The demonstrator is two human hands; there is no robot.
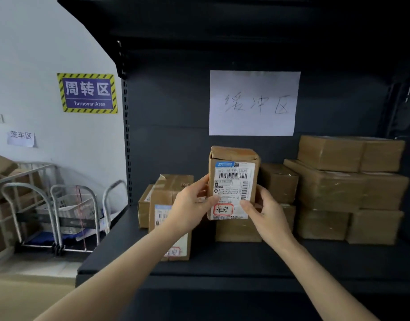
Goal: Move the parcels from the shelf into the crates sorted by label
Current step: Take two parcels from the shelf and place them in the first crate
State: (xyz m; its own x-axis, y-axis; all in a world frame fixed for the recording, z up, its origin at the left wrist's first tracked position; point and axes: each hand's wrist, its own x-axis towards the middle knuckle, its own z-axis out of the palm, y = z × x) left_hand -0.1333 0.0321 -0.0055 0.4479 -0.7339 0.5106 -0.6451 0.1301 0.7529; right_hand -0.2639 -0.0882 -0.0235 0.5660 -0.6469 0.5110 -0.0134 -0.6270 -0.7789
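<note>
Parcel (233, 181) pinched upright by my left hand (190, 205), right hand (266, 212), fingers closed on edges; risk: misreading red-circled label (223, 209), wrong crate.

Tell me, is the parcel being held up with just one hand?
No, the left hand and the right hand grip opposite sides of the parcel.

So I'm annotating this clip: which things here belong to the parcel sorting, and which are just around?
Job: held parcel, both hands, shelf, other parcels.
Around: paper sign, Turnover Area sign, trolleys.
</note>
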